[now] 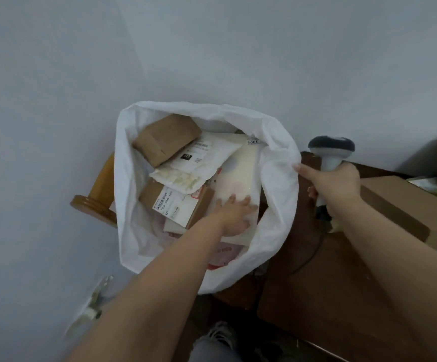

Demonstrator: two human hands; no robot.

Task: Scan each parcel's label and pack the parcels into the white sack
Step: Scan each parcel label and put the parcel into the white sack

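Packing step: flat parcel going into the sack

Left hand lies flat, fingers straight, pressing a pale flat parcel inside the white sack; right hand grips the scanner and pinches the rim. Next up, probably the cardboard box on the brown surface. Pale floor.

Inside the white sack, a small tag at about one o'clock on the pale flat parcel reads "7021", upside down. At about eight o'clock, the label on a brown box shows digits — roughly "060 048 405". Other printing is too blurred to read.
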